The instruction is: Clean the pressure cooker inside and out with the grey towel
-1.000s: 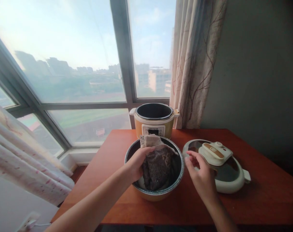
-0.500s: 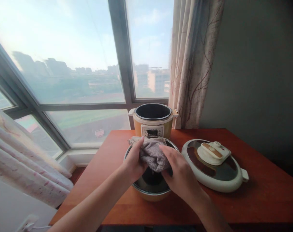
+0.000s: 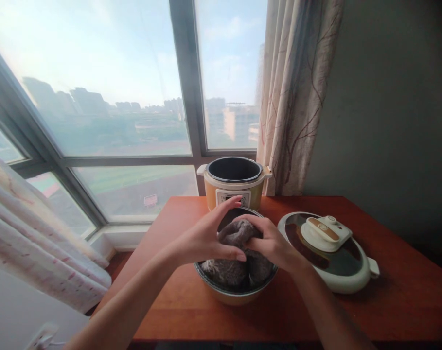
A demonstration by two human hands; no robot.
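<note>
**Both hands bunching a grey cloth over the pot**

Nearest the camera, two bare forearms come up from the bottom edge, their elbows cut off by the frame. The left hand [image 3: 206, 238] is curled around the near and left side of a grey cloth [image 3: 238, 253], thumb pressed along its front and forefinger lifted above it. The right hand [image 3: 270, 243] is clenched on the cloth from the right, fingers folded over its top. The cloth is wadded into a lump with no clear long axis; its upper part rises between the hands, and its lower folds hang down into the pot [image 3: 235, 294]. How much of it lies inside is hidden by the hands and the pot wall.

The pot stands upright on the red-brown bench [image 3: 406, 301], mouth up, and its far rim is covered by the hands. Just to its right lies a white lid [image 3: 337, 272], flat, handle up, its knob end pointing right. Behind the pot, near the far edge of the bench, stands a yellow cooker [image 3: 233, 187], open at the top; its front panel is partly hidden by the left forefinger, and the print is too small to read. A patterned curtain [image 3: 297, 97] hangs beside the window [image 3: 97, 97]; the buildings outside are hazy.
</note>
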